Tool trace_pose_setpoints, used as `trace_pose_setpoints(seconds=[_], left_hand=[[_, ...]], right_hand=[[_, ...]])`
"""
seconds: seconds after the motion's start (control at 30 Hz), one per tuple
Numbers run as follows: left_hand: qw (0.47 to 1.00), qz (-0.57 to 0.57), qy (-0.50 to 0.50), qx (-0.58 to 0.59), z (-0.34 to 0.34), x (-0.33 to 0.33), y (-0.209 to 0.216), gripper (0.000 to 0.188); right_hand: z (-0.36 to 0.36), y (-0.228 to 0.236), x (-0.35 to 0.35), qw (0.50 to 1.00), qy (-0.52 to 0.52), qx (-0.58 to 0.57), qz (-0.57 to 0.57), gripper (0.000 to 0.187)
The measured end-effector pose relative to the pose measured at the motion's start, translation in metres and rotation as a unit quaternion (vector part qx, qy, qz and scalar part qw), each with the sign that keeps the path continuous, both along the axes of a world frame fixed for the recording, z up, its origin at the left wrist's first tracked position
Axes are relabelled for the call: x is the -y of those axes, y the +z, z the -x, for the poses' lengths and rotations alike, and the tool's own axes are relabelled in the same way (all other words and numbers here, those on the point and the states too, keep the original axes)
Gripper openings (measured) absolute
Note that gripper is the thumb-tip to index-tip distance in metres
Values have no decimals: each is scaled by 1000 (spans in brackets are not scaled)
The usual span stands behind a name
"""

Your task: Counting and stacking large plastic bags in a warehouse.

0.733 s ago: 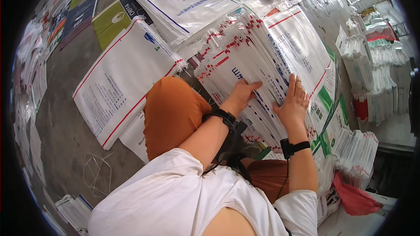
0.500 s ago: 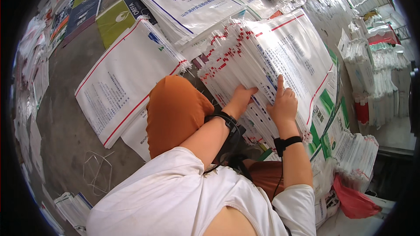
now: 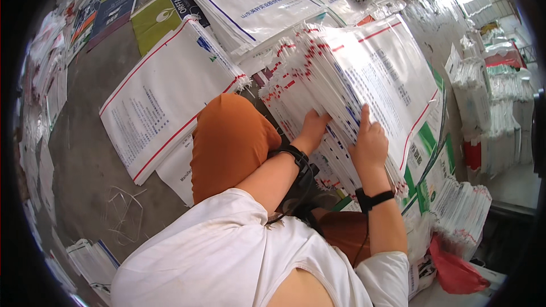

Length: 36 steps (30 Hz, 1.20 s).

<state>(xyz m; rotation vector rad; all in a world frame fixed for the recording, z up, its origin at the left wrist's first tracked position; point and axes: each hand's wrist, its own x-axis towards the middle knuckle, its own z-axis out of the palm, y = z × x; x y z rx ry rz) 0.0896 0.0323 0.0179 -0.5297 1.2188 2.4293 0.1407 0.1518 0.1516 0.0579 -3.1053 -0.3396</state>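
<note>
In front of me lies a thick, slanting stack of white printed woven sacks (image 3: pixel 392 62) with red stripes, their edges fanned toward me. My left hand (image 3: pixel 311 132) is at the fanned edges, closed on some of the sacks; its fingertips are partly hidden among the layers. To its right, my right hand (image 3: pixel 371 143) rests on the upper sacks near their edge. Its index finger points away from me and the other fingers are loosely bent, holding nothing that I can see. Black bands circle both wrists.
Left of my raised knee (image 3: pixel 233 142) lies a smaller pile of similar sacks (image 3: pixel 165 99). Beyond are blue-printed white sacks (image 3: pixel 256 5) and a green sack (image 3: pixel 162 23). More stacks (image 3: pixel 503 102) stand at the right, above a red plastic bag (image 3: pixel 458 270). Loose strapping (image 3: pixel 125 216) lies on the floor.
The view has shifted slightly. My left hand's fingers reach a little less far across the sack edges. My right hand stays on the stack with its index finger stretched out.
</note>
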Motion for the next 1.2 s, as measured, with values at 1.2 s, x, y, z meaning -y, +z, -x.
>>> trace_pose_setpoints(seconds=[1.2], left_hand=[[992, -43, 87, 77, -5, 42, -4, 78]], right_hand=[[5, 30, 7, 995, -83, 60, -4, 127]])
